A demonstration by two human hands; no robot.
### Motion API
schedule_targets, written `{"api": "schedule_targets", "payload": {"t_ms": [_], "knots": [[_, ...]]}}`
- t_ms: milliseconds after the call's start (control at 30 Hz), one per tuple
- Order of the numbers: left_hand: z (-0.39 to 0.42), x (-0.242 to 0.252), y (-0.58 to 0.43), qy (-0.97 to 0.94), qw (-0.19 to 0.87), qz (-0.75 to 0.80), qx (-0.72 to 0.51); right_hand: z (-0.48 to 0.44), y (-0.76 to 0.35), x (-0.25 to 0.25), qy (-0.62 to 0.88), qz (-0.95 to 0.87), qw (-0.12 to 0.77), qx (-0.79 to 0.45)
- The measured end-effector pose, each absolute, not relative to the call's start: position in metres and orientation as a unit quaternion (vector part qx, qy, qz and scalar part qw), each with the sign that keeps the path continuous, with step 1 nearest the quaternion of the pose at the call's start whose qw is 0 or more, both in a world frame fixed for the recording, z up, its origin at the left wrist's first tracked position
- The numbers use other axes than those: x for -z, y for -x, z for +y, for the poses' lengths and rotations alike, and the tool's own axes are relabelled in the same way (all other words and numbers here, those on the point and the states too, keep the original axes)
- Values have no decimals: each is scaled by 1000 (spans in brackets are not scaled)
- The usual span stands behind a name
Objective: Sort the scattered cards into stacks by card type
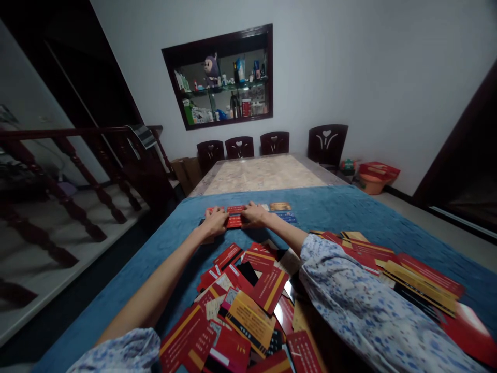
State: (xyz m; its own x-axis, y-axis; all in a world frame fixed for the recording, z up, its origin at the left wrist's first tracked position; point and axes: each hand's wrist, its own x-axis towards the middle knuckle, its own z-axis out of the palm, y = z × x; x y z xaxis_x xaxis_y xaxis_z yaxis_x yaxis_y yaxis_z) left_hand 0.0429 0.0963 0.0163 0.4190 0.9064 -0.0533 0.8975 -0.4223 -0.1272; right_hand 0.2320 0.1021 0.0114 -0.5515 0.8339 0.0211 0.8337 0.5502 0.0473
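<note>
Both arms reach forward over a blue cloth (pixel 155 259). My left hand (pixel 216 221) has its fingers bent down at the left side of a red card (pixel 234 221). On that card's right side rests my right hand (pixel 253 214), fingers curled onto it. Another red card (pixel 235 209) lies just behind, between the hands. To the right of my right hand lie a blue card (pixel 286 216) and a gold-brown card (pixel 280 206). Nearer to me is a loose pile of red, yellow and black cards (pixel 250 318), partly covered by my right sleeve.
A second heap of cards (pixel 373 251) spreads over the cloth at the right. The bare tabletop (pixel 264 173) continues beyond the cloth, with dark chairs (pixel 275 142) behind. A wooden railing (pixel 81 176) stands at the left, a red basin (pixel 375 178) on the right floor.
</note>
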Motion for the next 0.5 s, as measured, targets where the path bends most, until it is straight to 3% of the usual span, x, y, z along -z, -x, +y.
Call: {"api": "schedule_targets", "payload": {"t_ms": [500], "knots": [[116,-13,-43,838,6,-536,-103,117,-224,-8,-488,872,47,-5]]}}
